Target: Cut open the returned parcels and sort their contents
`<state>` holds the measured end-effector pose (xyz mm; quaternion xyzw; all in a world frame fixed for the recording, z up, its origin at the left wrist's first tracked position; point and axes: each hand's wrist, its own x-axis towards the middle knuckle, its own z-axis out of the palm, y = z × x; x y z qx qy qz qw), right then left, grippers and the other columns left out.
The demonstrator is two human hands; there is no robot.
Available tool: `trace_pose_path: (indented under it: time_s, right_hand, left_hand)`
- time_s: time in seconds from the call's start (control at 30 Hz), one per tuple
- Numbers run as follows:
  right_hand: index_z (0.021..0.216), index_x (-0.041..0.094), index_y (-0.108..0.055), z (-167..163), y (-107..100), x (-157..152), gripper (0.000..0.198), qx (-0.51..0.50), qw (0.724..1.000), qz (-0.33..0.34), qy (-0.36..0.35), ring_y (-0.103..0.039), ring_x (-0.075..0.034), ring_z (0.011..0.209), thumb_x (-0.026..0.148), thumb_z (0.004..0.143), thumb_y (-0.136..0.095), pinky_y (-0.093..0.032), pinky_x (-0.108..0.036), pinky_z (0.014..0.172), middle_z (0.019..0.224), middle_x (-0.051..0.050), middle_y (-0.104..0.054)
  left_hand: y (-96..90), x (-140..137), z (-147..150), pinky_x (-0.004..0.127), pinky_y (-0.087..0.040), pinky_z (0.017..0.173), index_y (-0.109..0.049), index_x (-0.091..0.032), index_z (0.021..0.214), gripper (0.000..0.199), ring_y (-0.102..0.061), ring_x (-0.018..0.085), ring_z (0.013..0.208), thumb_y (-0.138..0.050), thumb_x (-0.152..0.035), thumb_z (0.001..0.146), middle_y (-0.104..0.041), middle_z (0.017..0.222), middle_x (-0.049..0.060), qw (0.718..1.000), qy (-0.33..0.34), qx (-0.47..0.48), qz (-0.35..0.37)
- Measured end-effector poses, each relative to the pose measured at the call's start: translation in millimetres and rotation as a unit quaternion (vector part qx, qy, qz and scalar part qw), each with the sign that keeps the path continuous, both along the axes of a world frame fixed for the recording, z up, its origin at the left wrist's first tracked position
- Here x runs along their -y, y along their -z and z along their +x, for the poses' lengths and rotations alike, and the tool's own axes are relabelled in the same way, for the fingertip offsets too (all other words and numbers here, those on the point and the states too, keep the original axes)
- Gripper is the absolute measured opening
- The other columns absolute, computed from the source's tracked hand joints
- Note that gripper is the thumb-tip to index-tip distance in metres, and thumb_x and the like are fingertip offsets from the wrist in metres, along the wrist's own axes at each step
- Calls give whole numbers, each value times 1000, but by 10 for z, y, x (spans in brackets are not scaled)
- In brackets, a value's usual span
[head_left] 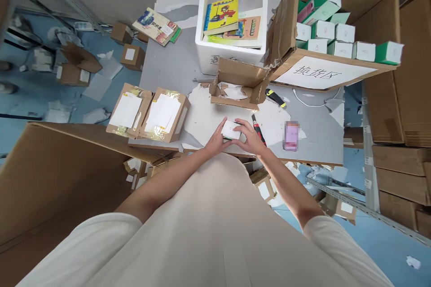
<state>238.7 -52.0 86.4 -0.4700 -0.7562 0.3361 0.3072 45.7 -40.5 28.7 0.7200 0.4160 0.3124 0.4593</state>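
Close to the table's front edge, a small white-topped box [230, 129] with a hint of green on its side is held between my two hands. My left hand [216, 141] grips its left side, and my right hand [249, 138] wraps round its right side. Just beyond them sits an opened cardboard box [237, 85] with torn white paper inside. A red and black utility knife [258, 130] lies right beside my right hand. Farther back is a yellow and black utility knife [275, 98].
Two taped, labelled cartons [164, 114] stand at the left. A white foam box [232, 56] holds books. At the back right, a large carton [286, 31] contains several green-and-white boxes. A blurred phone-like object [291, 136] lies on the table [316, 143]. Books [156, 25] lie back left.
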Motion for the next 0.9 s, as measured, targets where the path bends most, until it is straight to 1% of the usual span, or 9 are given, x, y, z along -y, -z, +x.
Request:
trace_pose_path:
  time_s: [0.13, 0.3, 0.4, 0.53, 0.57, 0.63, 0.73, 0.83, 0.9]
  right_hand:
    - [103, 20, -58, 50, 45, -67, 27, 82, 996, 22, -22, -47, -29, 127, 43, 89, -55, -43, -48, 102, 134, -18, -48]
    - [108, 19, -59, 55, 26, -85, 24, 167, 985, 17, -31, -41, -32, 130, 32, 89, -53, -41, -51, 102, 141, -19, -42]
    - [107, 19, -59, -26, -41, -60, 25, 218, 974, 11, -52, -35, -34, 134, 35, 89, -54, -38, -55, 102, 148, -20, -35]
    - [106, 18, -57, -180, -125, -52, 34, 316, 944, 5, -98, -24, -41, 139, 43, 83, -64, -33, -65, 101, 155, -21, -24]
    - [108, 18, -56, -206, -139, -62, 35, 336, 937, 0, -99, -25, -41, 138, 41, 82, -66, -35, -64, 100, 155, -22, -24]
    - [113, 18, -56, -231, -163, -97, 33, 359, 928, -9, -97, -31, -39, 134, 34, 85, -63, -42, -57, 96, 151, -22, -29]
    - [119, 20, -55, -235, -183, -164, 31, 377, 921, -27, -95, -41, -35, 122, 26, 88, -57, -50, -45, 84, 142, -20, -40]
    - [118, 21, -57, -244, -182, -209, 33, 386, 917, -38, -96, -42, -34, 117, 24, 85, -59, -51, -41, 78, 138, -18, -42]
    - [113, 22, -60, -238, -204, -211, 31, 375, 922, -37, -93, -42, -34, 117, 23, 82, -64, -52, -41, 78, 138, -18, -43]
  left_hand:
    - [46, 1, 1, 50, -44, 105, -37, -19, 120, 61, -42, 31, 138, -73, -44, 77, -32, 152, 26, 996, -38, 50, -55]
    - [69, -50, 2, 49, -39, 111, -34, -22, 119, 67, -43, 26, 138, -79, -35, 72, -38, 150, 23, 989, -39, 101, -103]
    - [73, -89, -15, 49, -41, 109, -37, -21, 117, 66, -42, 28, 138, -80, -32, 69, -40, 149, 21, 988, -23, 95, -123]
    - [81, -131, -42, 49, -42, 107, -38, -20, 119, 72, -42, 29, 137, -83, -32, 64, -39, 148, 20, 988, -1, 73, -137]
    - [81, -145, -53, 49, -43, 107, -38, -20, 122, 73, -42, 29, 137, -82, -32, 65, -38, 149, 20, 988, 2, 65, -138]
    - [78, -177, -88, 48, -42, 107, -36, -20, 128, 77, -43, 29, 136, -80, -31, 66, -38, 148, 19, 990, 20, 40, -134]
    - [84, -211, -181, 49, -39, 110, -34, -18, 134, 81, -42, 30, 136, -77, -26, 66, -42, 146, 17, 991, 56, -46, -117]
    - [135, -185, -311, 48, -41, 108, -42, -17, 130, 70, -50, 30, 129, -74, -26, 67, -52, 137, 16, 978, 44, -152, -139]
    - [192, -139, -403, 48, -44, 104, -48, -16, 123, 60, -57, 30, 122, -71, -29, 69, -59, 128, 15, 966, 33, -195, -169]
